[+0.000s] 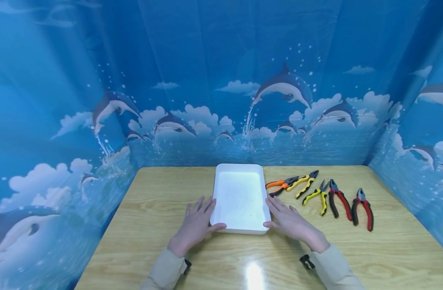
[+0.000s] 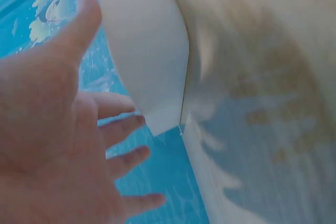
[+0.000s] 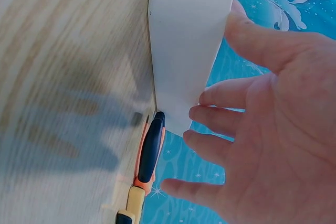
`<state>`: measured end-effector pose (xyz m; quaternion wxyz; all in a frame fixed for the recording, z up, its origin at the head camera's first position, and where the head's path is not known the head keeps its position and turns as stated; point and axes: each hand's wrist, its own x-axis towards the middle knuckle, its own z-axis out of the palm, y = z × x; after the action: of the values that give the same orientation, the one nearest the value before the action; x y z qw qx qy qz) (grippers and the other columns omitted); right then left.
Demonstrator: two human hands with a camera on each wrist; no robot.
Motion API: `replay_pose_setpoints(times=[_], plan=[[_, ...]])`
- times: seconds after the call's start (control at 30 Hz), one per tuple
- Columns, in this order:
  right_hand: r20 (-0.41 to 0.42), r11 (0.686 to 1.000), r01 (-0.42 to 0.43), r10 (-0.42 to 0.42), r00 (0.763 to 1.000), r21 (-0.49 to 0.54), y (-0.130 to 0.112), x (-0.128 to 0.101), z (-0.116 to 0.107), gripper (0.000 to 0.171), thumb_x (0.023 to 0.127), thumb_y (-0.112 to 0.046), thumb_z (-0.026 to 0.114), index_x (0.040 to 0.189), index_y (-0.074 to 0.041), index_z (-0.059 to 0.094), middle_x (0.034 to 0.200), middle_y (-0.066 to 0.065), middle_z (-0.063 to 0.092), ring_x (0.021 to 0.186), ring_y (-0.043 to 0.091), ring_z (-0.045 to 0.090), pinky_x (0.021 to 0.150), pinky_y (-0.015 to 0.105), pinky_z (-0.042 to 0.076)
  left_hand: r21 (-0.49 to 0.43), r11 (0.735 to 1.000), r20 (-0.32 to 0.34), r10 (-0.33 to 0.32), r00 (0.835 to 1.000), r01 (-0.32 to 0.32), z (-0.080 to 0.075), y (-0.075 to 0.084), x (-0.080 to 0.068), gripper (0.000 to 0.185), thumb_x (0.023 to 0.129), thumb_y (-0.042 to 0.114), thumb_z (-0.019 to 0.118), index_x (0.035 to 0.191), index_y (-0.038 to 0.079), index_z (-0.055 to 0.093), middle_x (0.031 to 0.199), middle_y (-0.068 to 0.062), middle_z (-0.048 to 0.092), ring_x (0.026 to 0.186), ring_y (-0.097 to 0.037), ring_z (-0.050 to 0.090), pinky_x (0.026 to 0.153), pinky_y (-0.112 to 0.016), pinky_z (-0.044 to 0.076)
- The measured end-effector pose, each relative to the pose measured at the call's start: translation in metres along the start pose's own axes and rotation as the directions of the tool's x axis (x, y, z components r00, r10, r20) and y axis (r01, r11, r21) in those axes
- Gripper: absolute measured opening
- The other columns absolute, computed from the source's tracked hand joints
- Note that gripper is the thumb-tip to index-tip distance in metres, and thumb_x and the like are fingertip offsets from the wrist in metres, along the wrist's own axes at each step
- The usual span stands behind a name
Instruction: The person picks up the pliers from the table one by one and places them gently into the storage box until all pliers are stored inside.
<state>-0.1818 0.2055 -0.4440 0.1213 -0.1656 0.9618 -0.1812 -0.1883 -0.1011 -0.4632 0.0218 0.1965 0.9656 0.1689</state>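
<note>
A white rectangular tray [image 1: 239,197] lies on the wooden table, its inside bare in the head view. At its near left corner is my left hand [image 1: 197,225], fingers spread and fairly straight, thumb over the near rim. My right hand [image 1: 290,221] is at the near right corner in the same way, its fingers extended along the side. In the left wrist view the left fingers [image 2: 123,129] are by the tray's outer wall [image 2: 147,51]. The right wrist view has the right fingers [image 3: 218,121] close to the opposite wall [image 3: 184,40]; whether every fingertip touches is unclear.
Right of the tray lie several pliers: an orange-and-black pair [image 1: 277,183] close to its wall, a yellow-and-black pair [image 1: 302,185], a yellow needle-nose pair [image 1: 323,195] and two red-and-black pairs [image 1: 343,201]. Behind the table [image 1: 163,189] hangs a blue dolphin-print curtain [image 1: 207,80].
</note>
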Motion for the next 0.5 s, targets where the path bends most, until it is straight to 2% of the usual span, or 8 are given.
replay_pose_setpoints(times=[0.2, 0.5], plan=[[0.004, 1.0, -0.003, 0.003, 1.0, 0.002, 0.0002, 0.0009, 0.0005, 0.081, 0.1, -0.038, 0.062, 0.159, 0.002, 0.022, 0.167, 0.022, 0.015, 0.152, 0.044, 0.015, 0.116, 0.075, 0.013, -0.022, 1.0, 0.052, 0.009, 0.999, -0.007, -0.0041, -0.0051, 0.0042, 0.103, 0.086, 0.064, 0.067, 0.159, 0.002, 0.029, 0.165, -0.016, 0.028, 0.153, -0.042, 0.018, 0.118, -0.072, 0.015], [0.008, 1.0, 0.0, 0.0, 1.0, 0.011, 0.0001, -0.0002, -0.0005, 0.082, 0.1, -0.039, 0.061, 0.159, 0.001, 0.022, 0.167, 0.022, 0.014, 0.153, 0.044, 0.014, 0.117, 0.075, 0.011, -0.05, 0.999, 0.078, 0.008, 0.997, -0.004, -0.0048, -0.0058, 0.0084, 0.106, 0.086, 0.064, 0.068, 0.159, 0.001, 0.026, 0.166, -0.017, 0.023, 0.153, -0.041, 0.016, 0.119, -0.072, 0.011]])
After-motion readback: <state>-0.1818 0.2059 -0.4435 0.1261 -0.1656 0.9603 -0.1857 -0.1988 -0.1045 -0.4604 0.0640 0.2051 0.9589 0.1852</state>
